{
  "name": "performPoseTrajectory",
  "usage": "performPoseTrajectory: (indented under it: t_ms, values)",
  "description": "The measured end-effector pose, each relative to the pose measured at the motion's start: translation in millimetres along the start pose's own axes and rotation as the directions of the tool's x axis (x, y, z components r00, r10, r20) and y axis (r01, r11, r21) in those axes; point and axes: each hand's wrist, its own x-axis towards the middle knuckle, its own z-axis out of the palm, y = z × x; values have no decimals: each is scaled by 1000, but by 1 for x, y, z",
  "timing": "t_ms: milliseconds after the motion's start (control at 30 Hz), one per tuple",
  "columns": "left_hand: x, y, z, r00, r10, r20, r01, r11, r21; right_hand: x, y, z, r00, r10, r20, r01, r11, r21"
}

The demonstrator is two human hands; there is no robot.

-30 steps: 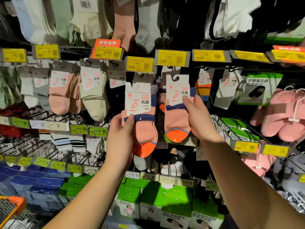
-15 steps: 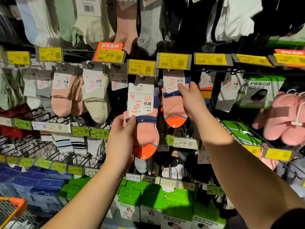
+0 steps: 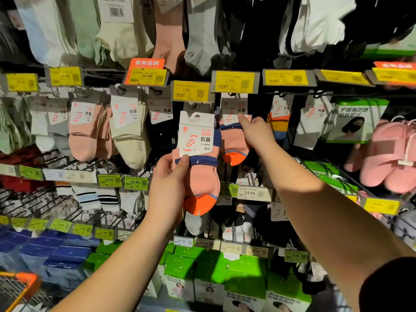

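The left hand [image 3: 167, 185] holds up a pack of salmon-pink ankle socks [image 3: 202, 179], free of the rack and in front of it. The thumb presses on the navy cuff band at the front and the fingers are curled round behind the sock. The pack hangs upright with its orange toe pointing down, and its white header card [image 3: 195, 134] stands above the thumb with the hanger hole at the top. Just to the right and further back, the right hand [image 3: 257, 134] pinches a second pack of the same socks [image 3: 233, 143] at its right edge. Its thumb lies over the lower edge of that pack's card and the navy cuff, with the other fingers behind. This second pack sits directly under a yellow 7.99 price tag [image 3: 235, 81]. The top of its card is hidden behind the tag, so I cannot tell whether it is on the peg. The two packs are side by side, and the first overlaps the second's left edge. A second yellow 7.99 tag [image 3: 191, 91] hangs just above the first pack. To the left on the same row hang cream socks [image 3: 132, 140] and pale pink socks [image 3: 84, 136]. Far to the right are pink slippers [image 3: 387, 158]. Green boxes [image 3: 211, 271] stand on the shelf below both forearms, and the orange corner of a shopping cart [image 3: 24, 282] shows at the lower left.
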Motion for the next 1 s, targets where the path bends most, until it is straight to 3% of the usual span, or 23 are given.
performPoseTrajectory:
  t_ms: [133,267,433,633,733,867,1000]
  values:
    - [2,1,0,1000,3,10,-3,1000,16,-5,4,-2,998,18,53,-17,1000,-17]
    - [4,-5,0,1000,-13,9,12,1000,9,-20,16,-7,993,41,111,-50,996,72]
    - [9,-14,0,1000,-26,8,26,1000,-1,-61,37,-14,998,57,17,-60,951,302]
    - [13,-23,13,998,-45,37,46,999,-10,-121,38,12,961,-31,275,-124,839,530]
    - [15,-27,23,997,-55,55,56,998,-7,-136,33,14,941,-119,316,-97,801,591]
    - [17,-30,36,994,-64,87,65,998,-1,-131,26,10,935,-156,317,-75,791,607]
    - [25,-29,50,991,-74,110,73,997,15,-116,21,8,958,-170,233,-2,802,598]
